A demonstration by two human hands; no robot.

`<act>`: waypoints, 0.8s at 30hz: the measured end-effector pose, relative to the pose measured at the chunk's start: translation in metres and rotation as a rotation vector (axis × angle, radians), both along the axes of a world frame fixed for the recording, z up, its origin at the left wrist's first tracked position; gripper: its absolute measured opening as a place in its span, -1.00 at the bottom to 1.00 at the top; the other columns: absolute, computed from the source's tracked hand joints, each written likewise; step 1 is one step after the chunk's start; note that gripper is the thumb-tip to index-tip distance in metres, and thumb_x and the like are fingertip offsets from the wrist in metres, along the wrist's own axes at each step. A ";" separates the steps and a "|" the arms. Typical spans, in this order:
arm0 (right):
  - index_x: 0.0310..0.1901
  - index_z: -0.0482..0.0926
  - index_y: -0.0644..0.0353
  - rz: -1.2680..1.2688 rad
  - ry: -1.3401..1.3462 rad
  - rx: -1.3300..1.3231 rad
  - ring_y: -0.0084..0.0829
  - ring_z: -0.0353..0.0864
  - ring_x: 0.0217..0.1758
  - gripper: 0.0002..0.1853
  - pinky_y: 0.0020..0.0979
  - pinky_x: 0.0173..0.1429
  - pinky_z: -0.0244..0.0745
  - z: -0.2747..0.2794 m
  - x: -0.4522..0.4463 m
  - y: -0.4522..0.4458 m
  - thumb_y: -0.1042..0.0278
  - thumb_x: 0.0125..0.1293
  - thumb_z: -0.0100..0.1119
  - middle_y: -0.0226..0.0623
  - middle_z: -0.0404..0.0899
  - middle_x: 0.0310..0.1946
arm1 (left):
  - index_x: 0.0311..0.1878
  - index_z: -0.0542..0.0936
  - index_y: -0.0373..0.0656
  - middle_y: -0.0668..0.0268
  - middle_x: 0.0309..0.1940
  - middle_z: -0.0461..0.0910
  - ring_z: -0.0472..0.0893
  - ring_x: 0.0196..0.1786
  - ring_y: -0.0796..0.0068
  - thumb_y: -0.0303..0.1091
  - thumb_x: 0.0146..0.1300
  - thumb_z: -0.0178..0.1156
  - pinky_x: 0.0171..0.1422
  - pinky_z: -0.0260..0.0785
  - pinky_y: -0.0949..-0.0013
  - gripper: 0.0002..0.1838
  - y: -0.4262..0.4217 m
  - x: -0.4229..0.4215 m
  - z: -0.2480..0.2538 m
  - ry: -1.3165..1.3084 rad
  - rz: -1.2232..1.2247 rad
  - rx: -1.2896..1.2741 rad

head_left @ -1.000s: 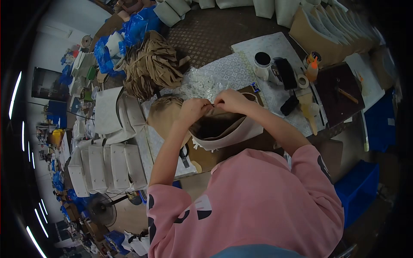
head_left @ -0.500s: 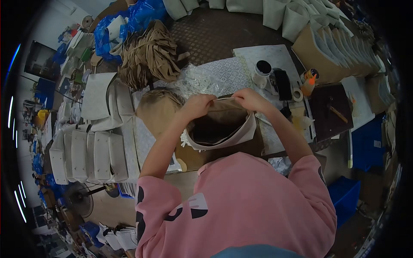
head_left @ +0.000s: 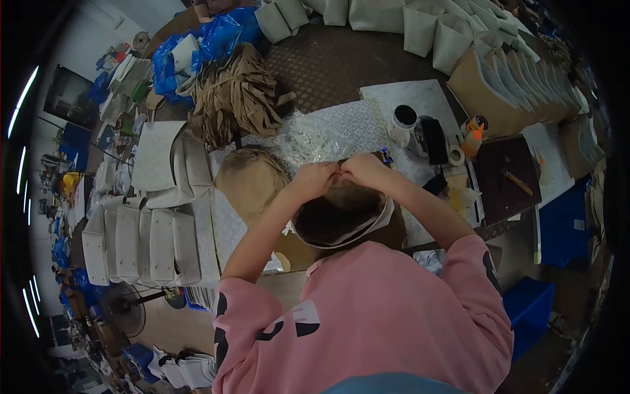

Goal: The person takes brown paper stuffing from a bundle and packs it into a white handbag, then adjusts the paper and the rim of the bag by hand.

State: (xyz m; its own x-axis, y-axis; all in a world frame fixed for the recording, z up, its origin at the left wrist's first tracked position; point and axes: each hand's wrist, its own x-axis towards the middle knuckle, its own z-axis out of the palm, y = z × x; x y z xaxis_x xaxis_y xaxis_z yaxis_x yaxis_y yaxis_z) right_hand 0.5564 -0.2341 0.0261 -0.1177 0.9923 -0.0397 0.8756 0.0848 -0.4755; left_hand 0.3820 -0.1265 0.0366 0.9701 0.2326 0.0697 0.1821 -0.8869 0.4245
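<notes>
A pale bag [head_left: 331, 223] with a brown lining stands in front of me, its wide mouth facing up. At its far rim, my left hand [head_left: 316, 180] and my right hand [head_left: 367, 173] are pinched close together on the bag's edge. Their fingertips nearly meet, and the exact part between them is hidden. Left of the bag lies a brown cloth piece [head_left: 249, 184]. Just beyond the hands is a heap of clear plastic [head_left: 305, 138].
Finished-looking pale bags [head_left: 141, 243] stand at left, near a bundle of brown cloth [head_left: 239, 95]. At right are a white jar [head_left: 400, 134], a tape roll [head_left: 456, 155], an orange bottle [head_left: 472, 141] and a hammer [head_left: 518, 182]. Blue crates [head_left: 528, 308] sit below right.
My hands have come together along the far rim, where a stretch of the edge earlier showed between them. The bag's mouth looks rounder, and the whole view has shifted slightly.
</notes>
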 end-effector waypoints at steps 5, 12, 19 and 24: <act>-0.33 0.66 0.26 -0.139 0.002 -0.194 0.03 0.67 -0.20 -0.72 -0.03 -0.13 0.54 0.028 0.012 -0.045 0.21 0.35 0.11 0.02 0.66 -0.37 | -0.18 0.66 -0.12 0.13 -0.30 0.65 0.63 -0.12 0.06 -0.38 0.21 0.18 -0.02 0.47 0.10 -0.85 0.017 -0.051 0.016 0.099 0.053 -0.006; -0.33 0.61 0.31 -0.207 0.188 -0.230 0.08 0.65 -0.18 -0.73 0.00 -0.06 0.51 0.039 0.020 -0.092 0.27 0.35 0.05 0.08 0.64 -0.36 | 0.00 0.61 -0.14 0.06 -0.23 0.65 0.63 -0.11 0.00 -0.29 0.23 0.22 -0.01 0.47 0.06 -0.71 -0.008 -0.092 0.051 0.452 0.185 0.177; -0.28 0.63 0.28 -0.186 0.162 0.003 0.07 0.65 -0.14 -0.76 -0.03 -0.03 0.52 0.082 -0.022 -0.056 0.25 0.33 0.12 0.07 0.65 -0.29 | 0.13 0.57 -0.12 -0.07 -0.32 0.65 0.66 -0.17 -0.05 -0.22 0.24 0.23 -0.10 0.48 0.00 -0.60 -0.022 -0.008 0.040 0.172 0.010 0.004; -0.10 0.59 0.23 -0.137 1.027 0.510 -0.29 0.60 0.09 -0.66 -0.29 0.25 0.40 0.174 -0.024 -0.069 0.10 0.54 -0.03 -0.24 0.64 -0.03 | 0.38 0.39 -0.07 -0.08 -0.03 0.62 0.65 0.02 0.03 -0.51 0.19 0.15 0.14 0.44 0.20 -0.38 -0.011 -0.040 0.130 0.022 0.168 -0.280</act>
State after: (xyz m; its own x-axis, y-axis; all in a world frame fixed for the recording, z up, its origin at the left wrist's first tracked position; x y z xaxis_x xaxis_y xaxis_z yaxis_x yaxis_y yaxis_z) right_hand 0.5328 -0.3031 0.2004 0.2474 0.8726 0.4212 0.1124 0.4059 -0.9070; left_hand 0.3422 -0.1380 0.1661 0.9170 0.3970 -0.0397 0.3279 -0.6932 0.6419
